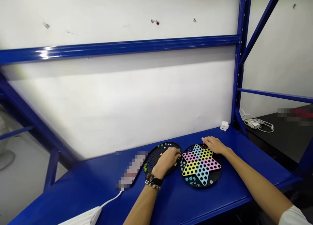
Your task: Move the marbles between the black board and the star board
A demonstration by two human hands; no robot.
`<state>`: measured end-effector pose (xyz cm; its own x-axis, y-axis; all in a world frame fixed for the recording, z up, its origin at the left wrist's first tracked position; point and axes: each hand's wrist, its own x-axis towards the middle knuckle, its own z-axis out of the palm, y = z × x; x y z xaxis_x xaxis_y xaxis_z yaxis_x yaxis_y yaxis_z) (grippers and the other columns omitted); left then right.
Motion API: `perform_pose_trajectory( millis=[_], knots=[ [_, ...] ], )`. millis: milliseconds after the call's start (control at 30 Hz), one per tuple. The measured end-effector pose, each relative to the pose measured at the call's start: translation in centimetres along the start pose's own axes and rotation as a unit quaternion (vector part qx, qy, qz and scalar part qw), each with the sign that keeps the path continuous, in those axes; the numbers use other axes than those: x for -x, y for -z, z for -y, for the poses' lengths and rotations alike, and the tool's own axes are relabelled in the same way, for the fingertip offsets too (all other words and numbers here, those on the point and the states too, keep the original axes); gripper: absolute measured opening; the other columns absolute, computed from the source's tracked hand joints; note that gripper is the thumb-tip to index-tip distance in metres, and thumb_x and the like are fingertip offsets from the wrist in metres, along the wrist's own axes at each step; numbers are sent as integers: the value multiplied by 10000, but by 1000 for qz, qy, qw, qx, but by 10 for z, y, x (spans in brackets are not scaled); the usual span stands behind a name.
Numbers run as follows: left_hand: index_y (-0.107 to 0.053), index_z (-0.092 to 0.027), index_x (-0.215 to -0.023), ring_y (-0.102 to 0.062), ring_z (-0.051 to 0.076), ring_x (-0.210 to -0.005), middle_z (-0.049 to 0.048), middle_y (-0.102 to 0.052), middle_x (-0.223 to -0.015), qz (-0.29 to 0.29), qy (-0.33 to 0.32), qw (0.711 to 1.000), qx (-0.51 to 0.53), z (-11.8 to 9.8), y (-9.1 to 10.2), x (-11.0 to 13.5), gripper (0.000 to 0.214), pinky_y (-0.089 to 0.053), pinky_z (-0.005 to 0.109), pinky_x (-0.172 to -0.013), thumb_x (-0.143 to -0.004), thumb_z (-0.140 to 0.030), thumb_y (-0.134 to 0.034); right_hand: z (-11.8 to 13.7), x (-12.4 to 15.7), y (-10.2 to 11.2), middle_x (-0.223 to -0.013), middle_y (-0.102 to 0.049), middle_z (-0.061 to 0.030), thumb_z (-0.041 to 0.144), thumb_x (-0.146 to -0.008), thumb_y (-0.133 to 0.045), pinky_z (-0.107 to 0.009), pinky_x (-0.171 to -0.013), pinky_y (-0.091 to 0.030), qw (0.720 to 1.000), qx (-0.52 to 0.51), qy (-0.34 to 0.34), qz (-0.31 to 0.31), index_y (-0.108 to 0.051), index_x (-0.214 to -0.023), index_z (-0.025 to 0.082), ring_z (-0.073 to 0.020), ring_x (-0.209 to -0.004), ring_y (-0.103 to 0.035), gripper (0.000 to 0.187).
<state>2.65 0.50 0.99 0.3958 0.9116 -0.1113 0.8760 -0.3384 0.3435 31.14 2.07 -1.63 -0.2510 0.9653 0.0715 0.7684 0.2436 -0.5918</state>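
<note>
Left of the star board, a slab is pixelated past reading; closer to the board, a black tray sits partly hidden by my curled left hand, whose grip I can't tell. Pink, yellow and blue points mark the board, on blue metal; my right hand is at its far rim, grasp unclear.

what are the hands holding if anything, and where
Cannot tell: the left hand is over the left board, the right hand at the rim of the star board.
</note>
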Motion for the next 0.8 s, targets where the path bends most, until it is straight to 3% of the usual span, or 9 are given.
perform_pose_trajectory(
  millis=[200, 433, 533, 667, 800],
  knots=[
    [-673, -171, -1013, -662, 263, -953, 136, -711, -1024, -19, -2, 998, -52, 1, -6, 2, 302, -447, 336, -821, -943, -250, -391, -2, -2, -1, -960, -695, -52, 620, -989, -183, -472, -929, -378, 1000, 5, 3, -3, -577, -796, 239, -265, -964, -591, 581],
    [-607, -194, -1133, -633, 259, -996, 116, -690, -1089, 19, -21, 999, -32, 20, -8, 1, 306, -440, 342, -848, -941, -283, -387, -2, -1, -2, -940, -687, -51, 629, -987, -176, -487, -946, -365, 1000, 0, 8, -5, -561, -787, 238, -267, -970, -586, 584],
    [-623, -198, -1089, -636, 256, -949, 101, -699, -1039, 31, -24, 999, -10, 22, -4, 3, 312, -438, 338, -825, -931, -334, -391, -2, -1, -2, -949, -692, -53, 617, -989, -178, -475, -931, -374, 1000, 5, 7, -5, -565, -786, 239, -262, -965, -585, 577],
    [-650, -215, -1016, -642, 220, -806, 49, -706, -892, 82, -8, 996, 19, 19, 5, 11, 262, -436, 288, -711, -816, -303, -506, -3, -2, -2, -936, -693, -52, 610, -990, -180, -449, -906, -392, 1000, 13, 6, -6, -565, -771, 237, -255, -935, -589, 578],
    [-626, -226, -1116, -639, 209, -764, 21, -697, -864, 128, 18, 991, 46, 16, 13, 20, 416, -417, 267, -636, -705, -235, -562, -4, -3, -3, -895, -676, -37, 626, -987, -184, -432, -895, -408, 1000, 12, 10, -12, -560, -752, 237, -258, -914, -599, 590]
  ],
)
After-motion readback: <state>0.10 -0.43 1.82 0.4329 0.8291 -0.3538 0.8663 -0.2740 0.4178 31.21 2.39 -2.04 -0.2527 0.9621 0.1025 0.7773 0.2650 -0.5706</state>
